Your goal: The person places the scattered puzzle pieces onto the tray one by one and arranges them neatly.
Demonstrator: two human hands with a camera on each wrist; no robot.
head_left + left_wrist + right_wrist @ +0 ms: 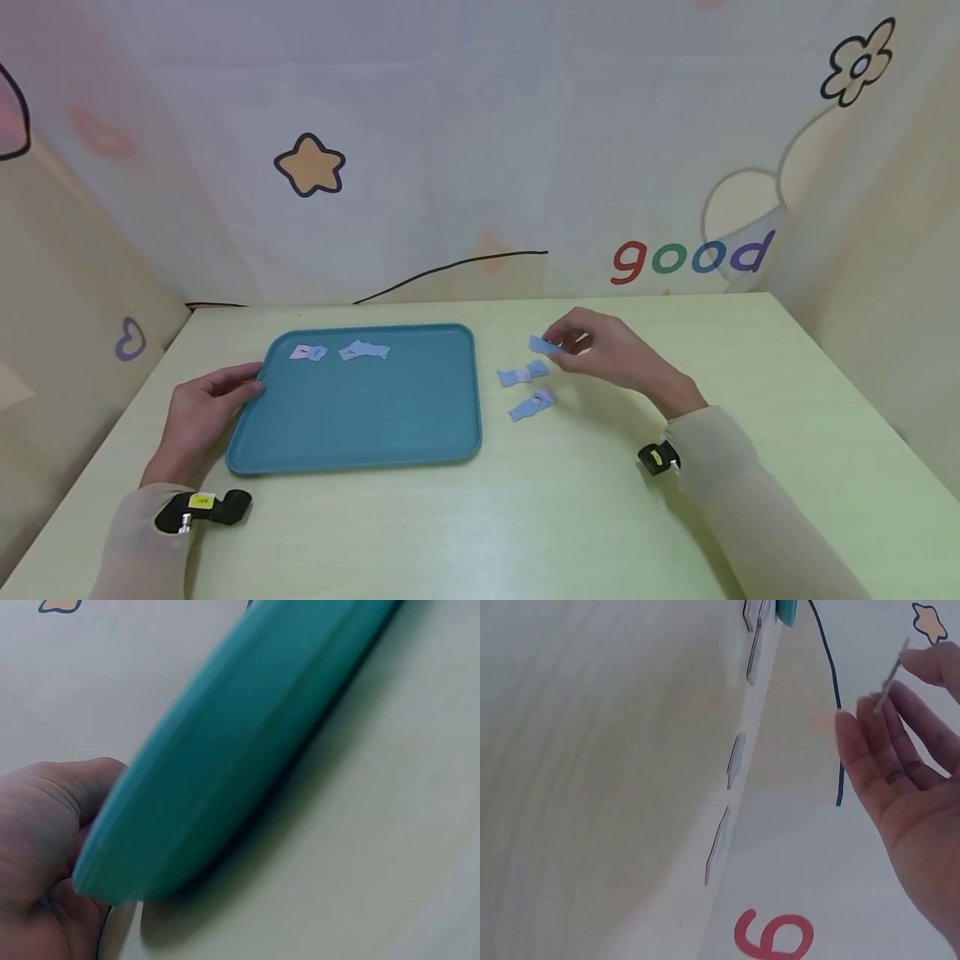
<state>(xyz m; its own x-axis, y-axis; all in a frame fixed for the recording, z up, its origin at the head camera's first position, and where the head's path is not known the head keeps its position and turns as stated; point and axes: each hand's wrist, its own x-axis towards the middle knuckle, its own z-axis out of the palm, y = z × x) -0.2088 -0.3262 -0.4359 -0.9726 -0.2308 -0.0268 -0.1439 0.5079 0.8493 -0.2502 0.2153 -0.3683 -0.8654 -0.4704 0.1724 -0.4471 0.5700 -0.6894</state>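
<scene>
My right hand [603, 350] pinches a thin light blue card piece [542, 345] between thumb and fingers, above the table just right of the tray. In the right wrist view the card piece [891, 675] shows edge-on at the fingertips. My left hand [202, 412] grips the left rim of a teal rectangular tray [360, 462]. Seen from the left wrist, the tray's side [225, 757] covers part of that hand's fingers. Inside the tray, near its far edge, lie a pink-and-blue piece [308, 352] and a longer blue piece [365, 350].
Between tray and right hand, a blue-and-pink card strip [522, 375] and another piece [531, 405] lie on the pale table [525, 525]. Behind the table hangs a printed cloth [450, 167], with cloth sides at left and right.
</scene>
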